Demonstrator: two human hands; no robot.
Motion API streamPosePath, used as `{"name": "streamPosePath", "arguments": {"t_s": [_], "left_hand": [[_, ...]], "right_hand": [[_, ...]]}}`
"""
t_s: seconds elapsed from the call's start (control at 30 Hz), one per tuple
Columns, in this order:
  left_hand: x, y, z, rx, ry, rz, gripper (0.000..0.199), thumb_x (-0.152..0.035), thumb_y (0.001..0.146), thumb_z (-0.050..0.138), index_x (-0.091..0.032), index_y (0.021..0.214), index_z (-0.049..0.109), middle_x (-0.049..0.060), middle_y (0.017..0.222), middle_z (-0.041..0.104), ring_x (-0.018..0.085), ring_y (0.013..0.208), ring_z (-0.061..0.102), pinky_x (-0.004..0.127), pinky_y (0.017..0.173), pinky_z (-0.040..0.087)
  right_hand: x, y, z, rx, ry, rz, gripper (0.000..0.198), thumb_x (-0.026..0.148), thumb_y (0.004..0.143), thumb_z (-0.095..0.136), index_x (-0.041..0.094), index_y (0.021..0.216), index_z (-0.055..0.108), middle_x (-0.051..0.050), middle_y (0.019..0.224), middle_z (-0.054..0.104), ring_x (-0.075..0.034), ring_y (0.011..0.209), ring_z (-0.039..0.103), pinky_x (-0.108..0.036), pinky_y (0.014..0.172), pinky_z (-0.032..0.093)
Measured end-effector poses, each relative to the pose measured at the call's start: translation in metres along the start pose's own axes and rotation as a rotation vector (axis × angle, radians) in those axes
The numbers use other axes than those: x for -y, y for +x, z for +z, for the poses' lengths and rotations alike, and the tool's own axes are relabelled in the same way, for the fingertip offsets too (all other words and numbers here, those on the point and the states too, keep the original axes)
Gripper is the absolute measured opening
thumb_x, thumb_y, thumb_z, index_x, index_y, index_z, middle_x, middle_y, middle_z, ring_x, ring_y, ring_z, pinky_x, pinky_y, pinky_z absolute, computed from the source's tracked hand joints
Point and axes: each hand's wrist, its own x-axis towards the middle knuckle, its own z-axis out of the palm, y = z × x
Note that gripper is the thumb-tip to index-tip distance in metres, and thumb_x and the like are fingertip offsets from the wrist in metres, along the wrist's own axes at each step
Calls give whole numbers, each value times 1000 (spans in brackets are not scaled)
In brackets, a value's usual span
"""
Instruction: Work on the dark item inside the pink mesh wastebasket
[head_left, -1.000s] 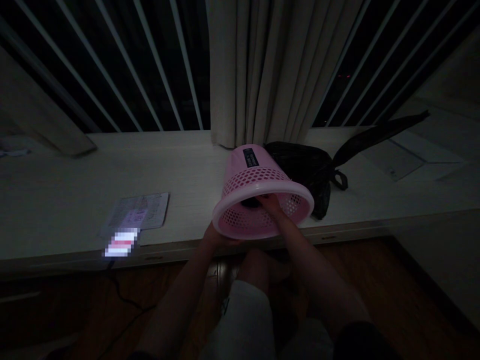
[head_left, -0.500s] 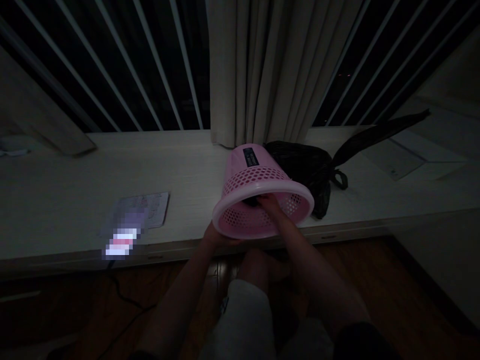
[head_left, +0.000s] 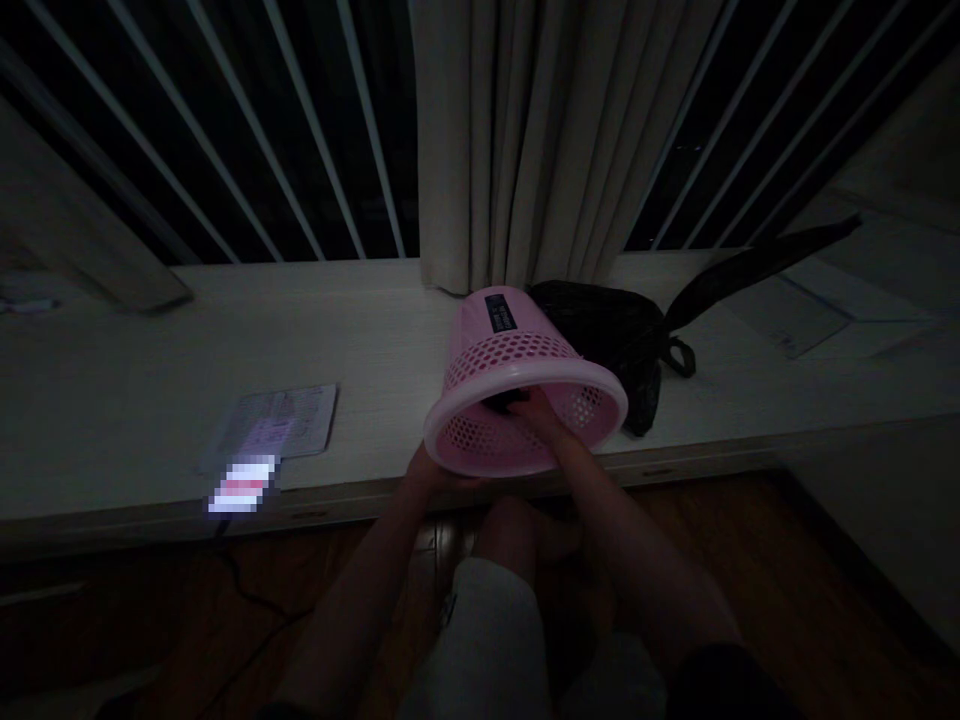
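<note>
A pink plastic wastebasket (head_left: 517, 350) with a perforated band and a dark label lies tilted, its wide mouth facing me. My left hand (head_left: 439, 470) grips it from below at the left of the rim, most of the fingers hidden behind the basket. Inside the basket, my right hand (head_left: 536, 408) reaches toward the bottom, its fingers bent against a dark thing (head_left: 504, 401) that looks like black plastic. Dim light hides exactly how the fingers hold it. Beside the basket on the right rests a tied black garbage bag (head_left: 600, 325), one long end sticking up.
The basket and bag are on a pale window ledge (head_left: 360, 330). A notebook (head_left: 300, 415) and a bright, blurred-out screen (head_left: 244, 484) are at the left front edge, a cable (head_left: 240, 580) hanging below. A white box (head_left: 832, 310) stands right; curtains (head_left: 517, 130) hang behind.
Inside the basket, my right hand has shifted very slightly, and a bit more of the dark thing shows. The basket and my left hand look nearly unchanged.
</note>
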Motion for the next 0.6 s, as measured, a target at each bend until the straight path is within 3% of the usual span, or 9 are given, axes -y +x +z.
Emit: {"name": "streamPosePath", "arguments": {"t_s": [0.17, 0.3, 0.43, 0.6], "left_hand": [[2, -1, 0, -9, -4, -13, 83, -28, 42, 90, -18, 120, 61, 8, 124, 66, 36, 122, 55, 53, 107, 42], [3, -2, 2, -33, -19, -12, 90, -32, 43, 90, -18, 126, 56, 10, 129, 63, 37, 124, 52, 53, 108, 41], [5, -1, 4, -21, -25, -2, 87, -33, 44, 89, -19, 124, 58, 9, 127, 64, 37, 123, 53, 54, 107, 42], [5, 0, 3, -6, -17, -6, 86, -34, 44, 89, -17, 123, 59, 10, 129, 63, 36, 123, 53, 52, 109, 40]], "right_hand": [[4, 2, 0, -31, 30, 11, 29, 12, 56, 60, 15, 85, 65, -4, 84, 70, -20, 85, 63, -40, 87, 51], [9, 3, -3, -93, -19, 35, 25, 15, 61, 61, 12, 85, 65, -7, 83, 70, -21, 81, 64, -42, 82, 53], [7, 8, -7, -195, -73, -81, 36, 23, 70, 61, 11, 104, 63, -12, 105, 69, -24, 99, 64, -45, 92, 49], [-3, 24, -13, -312, -342, -274, 47, 29, 78, 59, 11, 121, 57, -15, 132, 56, -26, 130, 45, -49, 112, 30]]}}
